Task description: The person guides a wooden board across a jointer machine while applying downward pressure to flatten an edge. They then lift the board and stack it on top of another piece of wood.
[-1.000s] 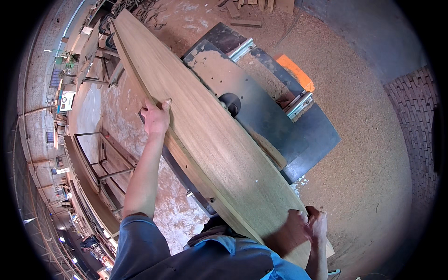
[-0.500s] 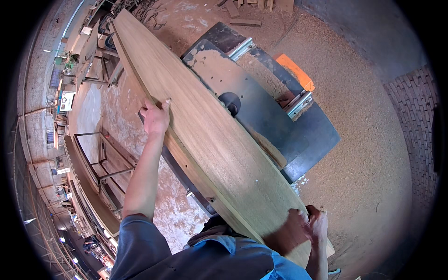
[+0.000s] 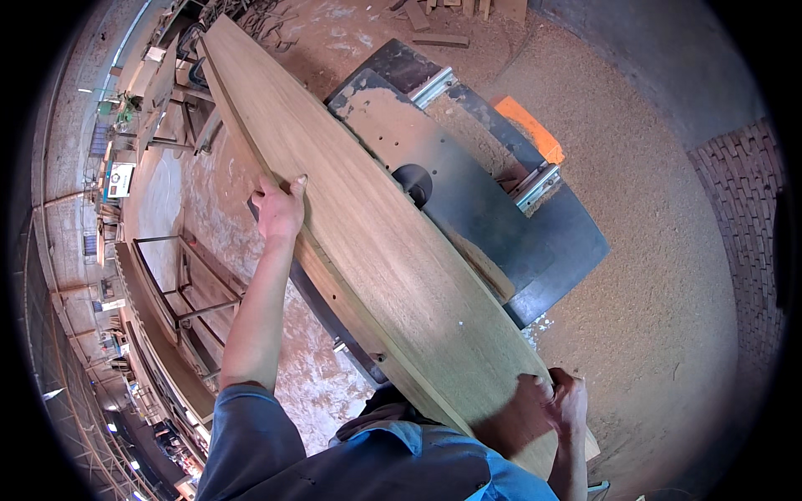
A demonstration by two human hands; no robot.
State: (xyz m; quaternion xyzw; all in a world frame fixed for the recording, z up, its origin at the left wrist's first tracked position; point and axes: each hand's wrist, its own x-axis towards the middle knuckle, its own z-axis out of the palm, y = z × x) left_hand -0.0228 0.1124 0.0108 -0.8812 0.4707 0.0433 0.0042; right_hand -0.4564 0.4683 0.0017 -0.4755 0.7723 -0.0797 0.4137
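A long, pale wooden board (image 3: 393, 292) runs diagonally from the far upper left to my body, with a narrower wooden strip (image 3: 342, 301) along its left edge. It lies across a dark, dusty metal machine table (image 3: 555, 255), beside a round black opening (image 3: 412, 179). My left hand (image 3: 280, 209) grips the strip and left edge partway along, thumb on top. My right hand (image 3: 561, 401) is curled over the board's right edge near the lower end, its fingers partly in shadow.
Silver rails (image 3: 535, 188) and an orange piece (image 3: 530, 129) sit on the machine's far side. A metal frame (image 3: 205, 309) and long boards stand at left. Offcuts (image 3: 439, 41) lie on the sawdust-covered floor at the top, and a brick stack (image 3: 735, 217) is at right.
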